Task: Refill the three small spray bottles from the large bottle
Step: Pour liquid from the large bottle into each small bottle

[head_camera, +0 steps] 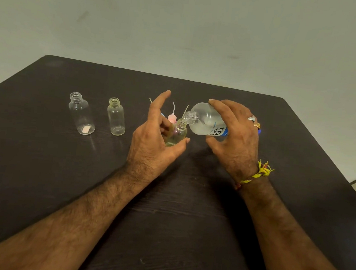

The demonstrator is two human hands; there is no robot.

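Clear large bottle (207, 121), gripped in right hand (235, 139), tilts mouth-to-mouth over small bottle (176, 134) clasped by left hand (151, 145); two uncapped bottles (81, 113) (116, 116) upright left on dark table (44, 167).

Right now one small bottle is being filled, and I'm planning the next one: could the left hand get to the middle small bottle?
Probably yes, once free: the left hand holds the bottle being filled, and bare table lies between it and the middle bottle.

Behind the left hand (153, 137), pump tops (171, 117) lie largely hidden near the table's (44, 167) far edge, while fingers of the right hand (236, 136) cover most of the large bottle's (205, 120) label.
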